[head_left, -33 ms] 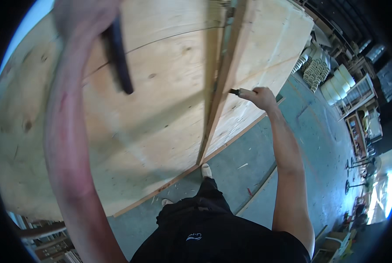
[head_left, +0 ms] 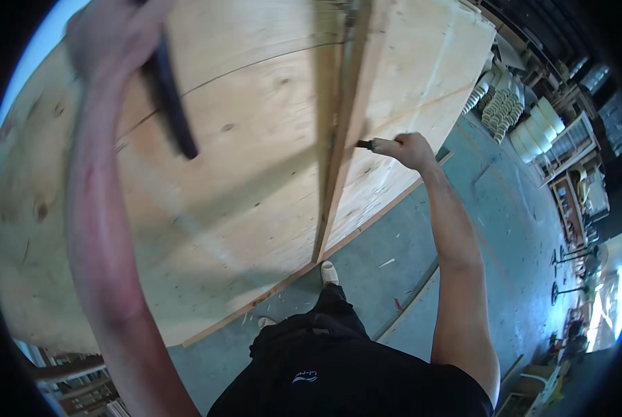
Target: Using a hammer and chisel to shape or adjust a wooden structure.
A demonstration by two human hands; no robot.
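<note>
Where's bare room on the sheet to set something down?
Bare plywood sheet between the left hand with its dark tool and the upright wooden strip. Crowded at the strip, where the right hand presses a small tool.

You are in a workshop: big plywood sheets [head_left: 241, 174] ahead, stacked white buckets [head_left: 526, 128] far right, shelves [head_left: 575, 187] beyond.

Upright batten [head_left: 342, 139] on plywood panel [head_left: 241, 174], stacked buckets [head_left: 505, 108] far right
</note>
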